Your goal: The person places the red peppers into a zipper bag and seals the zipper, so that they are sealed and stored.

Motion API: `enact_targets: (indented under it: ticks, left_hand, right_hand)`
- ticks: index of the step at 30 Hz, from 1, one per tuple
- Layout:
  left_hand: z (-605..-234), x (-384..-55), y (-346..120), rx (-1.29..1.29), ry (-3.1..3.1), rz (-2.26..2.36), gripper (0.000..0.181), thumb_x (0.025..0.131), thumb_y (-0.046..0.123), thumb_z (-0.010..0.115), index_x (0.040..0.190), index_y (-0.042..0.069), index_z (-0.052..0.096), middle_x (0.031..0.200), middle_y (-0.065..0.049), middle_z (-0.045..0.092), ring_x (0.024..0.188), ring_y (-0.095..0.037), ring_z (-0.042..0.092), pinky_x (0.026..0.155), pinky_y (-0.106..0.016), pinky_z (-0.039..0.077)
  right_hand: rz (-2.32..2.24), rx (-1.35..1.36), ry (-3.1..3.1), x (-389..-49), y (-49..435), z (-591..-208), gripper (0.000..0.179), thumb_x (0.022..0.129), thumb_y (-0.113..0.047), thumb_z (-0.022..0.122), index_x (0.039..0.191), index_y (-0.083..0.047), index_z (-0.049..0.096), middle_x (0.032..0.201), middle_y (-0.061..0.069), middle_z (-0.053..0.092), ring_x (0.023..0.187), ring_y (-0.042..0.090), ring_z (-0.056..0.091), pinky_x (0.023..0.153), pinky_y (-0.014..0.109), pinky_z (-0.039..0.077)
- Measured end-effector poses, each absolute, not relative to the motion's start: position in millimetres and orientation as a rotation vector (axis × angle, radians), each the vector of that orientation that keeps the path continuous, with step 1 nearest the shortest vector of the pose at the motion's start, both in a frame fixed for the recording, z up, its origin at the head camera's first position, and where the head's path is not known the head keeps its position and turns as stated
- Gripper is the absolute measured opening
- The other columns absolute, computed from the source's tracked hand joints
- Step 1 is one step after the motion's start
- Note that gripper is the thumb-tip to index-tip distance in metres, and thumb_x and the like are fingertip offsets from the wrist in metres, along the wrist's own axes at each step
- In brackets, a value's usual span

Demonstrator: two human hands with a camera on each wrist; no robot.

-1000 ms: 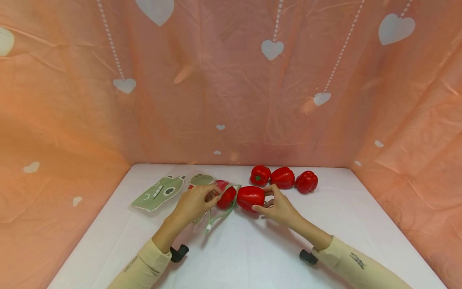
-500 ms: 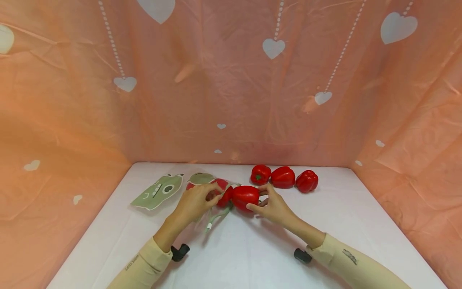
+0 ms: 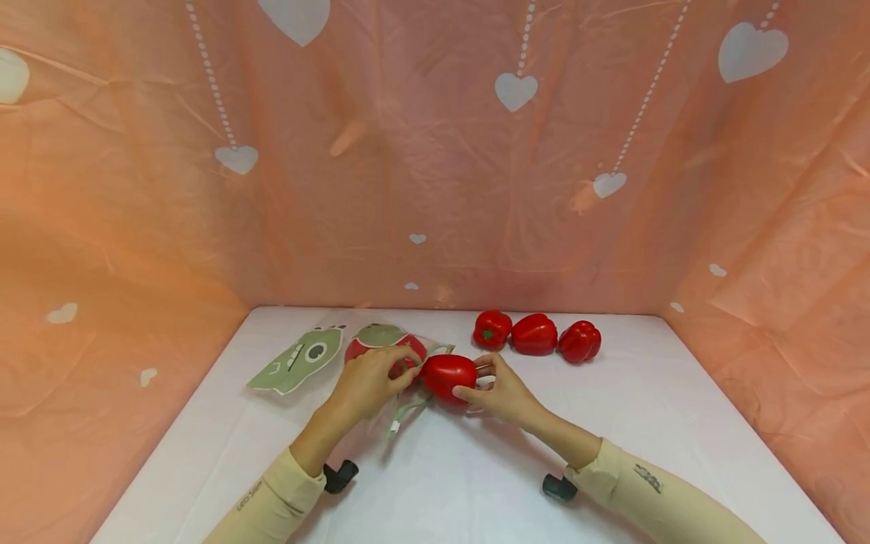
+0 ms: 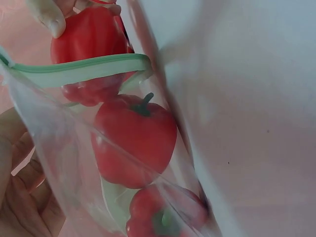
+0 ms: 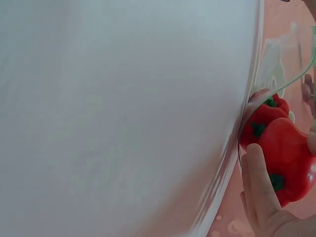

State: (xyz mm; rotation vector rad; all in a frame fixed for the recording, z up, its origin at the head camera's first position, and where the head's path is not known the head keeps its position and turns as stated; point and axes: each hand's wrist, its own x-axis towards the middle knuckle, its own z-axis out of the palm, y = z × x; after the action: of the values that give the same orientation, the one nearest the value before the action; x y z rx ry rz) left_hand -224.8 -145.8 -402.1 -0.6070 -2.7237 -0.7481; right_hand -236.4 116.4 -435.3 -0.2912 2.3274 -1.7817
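My right hand (image 3: 503,394) grips a red bell pepper (image 3: 448,378) between thumb and fingers. In the left wrist view this pepper (image 4: 94,39) is partly through the green-zipped mouth of a clear zip bag (image 4: 81,71). Inside the bag lie two more red bell peppers, a near one (image 4: 136,143) with its stem up and another (image 4: 170,212) deeper in. At the mouth, my left hand (image 3: 370,381) pinches the bag's edge with thumb and fingers. The right wrist view has the right-hand fingers (image 5: 261,185) along the held pepper's side, its green stem end toward the palm.
Three red bell peppers (image 3: 533,334) stand in a row at the table's back right. A green one-eyed monster print (image 3: 295,363) on clear plastic lies flat at the left. Black wrist-camera mounts (image 3: 340,477) hang by both cuffs. A peach curtain with hearts surrounds the white table (image 3: 476,483).
My right hand has moved left with the bell pepper, from beside the bag's mouth into it. The left hand has stayed at the bag's edge.
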Motion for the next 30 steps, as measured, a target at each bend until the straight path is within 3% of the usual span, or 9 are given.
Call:
enact_targets:
  ticks: [10, 25, 30]
  left_hand:
    - [-401.5, -224.3, -145.3, -0.612, -2.724, -0.754, 0.015, 0.096, 0.024, 0.083, 0.110, 0.023, 0.079, 0.082, 0.012, 0.072, 0.066, -0.005, 0.058, 0.059, -0.027, 0.049]
    - [-401.7, -224.4, -146.5, -0.621, -2.706, -0.759, 0.014, 0.096, 0.023, 0.083, 0.109, 0.023, 0.079, 0.081, 0.011, 0.072, 0.064, -0.004, 0.058, 0.056, -0.026, 0.048]
    - [-401.4, -224.9, -146.8, -0.614, -2.706, -0.740, 0.014, 0.096, 0.024, 0.083, 0.109, 0.023, 0.079, 0.083, 0.010, 0.073, 0.064, -0.005, 0.058, 0.057, -0.025, 0.048]
  right_hand:
    - [-1.742, -0.197, 2.323, -237.1, 113.2, -436.7, 0.066, 0.089, -0.005, 0.086, 0.141, 0.006, 0.046, 0.129, 0.027, 0.060, 0.103, 0.032, 0.074, 0.073, 0.044, 0.065]
    - [-1.771, -0.162, 2.310, -235.1, 110.8, -435.5, 0.056, 0.091, -0.006, 0.084, 0.129, 0.003, 0.045, 0.127, 0.026, 0.060, 0.098, 0.028, 0.072, 0.072, 0.042, 0.065]
    - [-1.768, -0.127, 2.275, -236.9, 110.5, -437.0, 0.056, 0.092, -0.008, 0.085, 0.127, 0.002, 0.043, 0.125, 0.028, 0.061, 0.088, 0.030, 0.076, 0.071, 0.043, 0.065]
